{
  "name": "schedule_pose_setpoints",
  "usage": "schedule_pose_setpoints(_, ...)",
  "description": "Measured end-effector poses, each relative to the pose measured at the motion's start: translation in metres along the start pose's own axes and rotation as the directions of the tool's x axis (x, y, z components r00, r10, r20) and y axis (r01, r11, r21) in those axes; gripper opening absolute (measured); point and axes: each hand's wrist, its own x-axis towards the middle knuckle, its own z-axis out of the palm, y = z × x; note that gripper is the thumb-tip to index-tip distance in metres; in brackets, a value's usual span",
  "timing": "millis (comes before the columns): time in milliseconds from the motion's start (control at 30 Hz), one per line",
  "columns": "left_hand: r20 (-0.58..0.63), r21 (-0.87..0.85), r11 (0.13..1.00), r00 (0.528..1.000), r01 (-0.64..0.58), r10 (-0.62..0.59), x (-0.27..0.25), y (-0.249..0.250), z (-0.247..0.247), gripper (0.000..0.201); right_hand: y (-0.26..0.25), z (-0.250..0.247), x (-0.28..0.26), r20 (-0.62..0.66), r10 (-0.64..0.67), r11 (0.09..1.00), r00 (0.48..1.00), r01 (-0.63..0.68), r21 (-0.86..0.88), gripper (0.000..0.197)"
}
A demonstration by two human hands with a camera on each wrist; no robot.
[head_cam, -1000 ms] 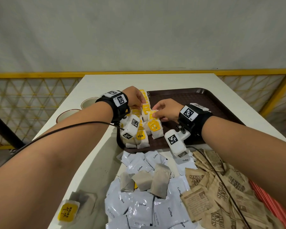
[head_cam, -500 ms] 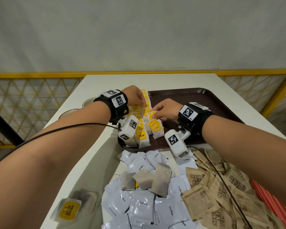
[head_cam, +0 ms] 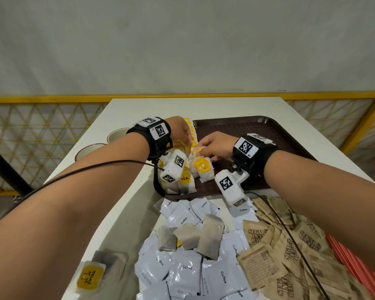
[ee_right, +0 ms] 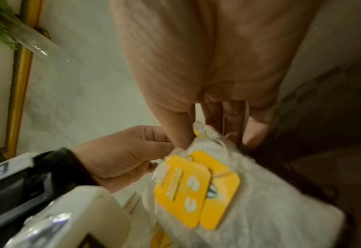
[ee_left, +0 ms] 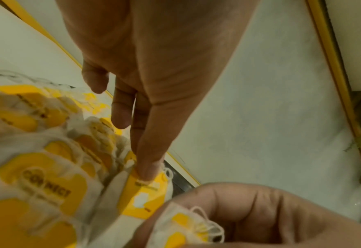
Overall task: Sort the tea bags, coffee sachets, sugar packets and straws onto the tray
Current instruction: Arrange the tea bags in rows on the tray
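Tea bags are being lined up at the tray's (head_cam: 290, 135) near-left corner: the right hand (head_cam: 214, 146) pinches a yellow-tagged tea bag (head_cam: 204, 169), the left hand (head_cam: 182, 132) pinches a neighbouring tag, next seating it upright in the row (head_cam: 188, 137)

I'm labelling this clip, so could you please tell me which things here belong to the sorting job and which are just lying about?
Part of the job:
- tray
- tea bags standing on it, handled by the left hand and right hand
- loose tea bags
- coffee sachets
- sugar packets
- red straws

Just lying about:
- two cups at the table's left edge
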Motion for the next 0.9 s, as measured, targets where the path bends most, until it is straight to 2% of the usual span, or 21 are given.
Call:
schedule_pose_setpoints(233,0.035,0.023,0.999,0.999,0.026,-0.027,-0.001,-0.001,0.003,0.013,0.003,0.001,-0.001,-0.083,-0.002,0.999,0.997,-0.001,-0.040,0.029)
schedule_pose_setpoints(367,-0.008,0.052,0.999,1.000,0.005,-0.004,0.000,0.002,0.002,0.021,0.003,0.004,-0.002,-0.086,-0.012,1.000,0.996,0.010,-0.019,0.026)
schedule_pose_setpoints(567,-0.043,0.090,0.995,0.998,-0.042,0.046,0.003,0.005,0.004,0.011,0.007,0.001,-0.004,-0.102,0.006,1.000,0.995,-0.006,0.006,0.018)
schedule_pose_setpoints(700,-0.086,0.061,0.998,0.996,-0.033,0.038,-0.002,0.003,-0.001,0.007,0.011,-0.006,-0.007,-0.073,-0.007,1.000,0.997,0.009,0.023,0.022)
schedule_pose_setpoints(800,0.070,0.035,0.997,0.996,-0.067,0.064,-0.019,0.003,-0.012,0.009,0.011,-0.011,-0.009,-0.014,-0.030,1.000,0.999,0.030,-0.006,0.021)
schedule_pose_setpoints(900,0.202,0.135,0.986,0.977,-0.099,0.071,-0.034,0.007,-0.011,0.013,0.009,-0.013,-0.009,-0.028,-0.022,1.000,0.999,0.022,-0.001,0.015)
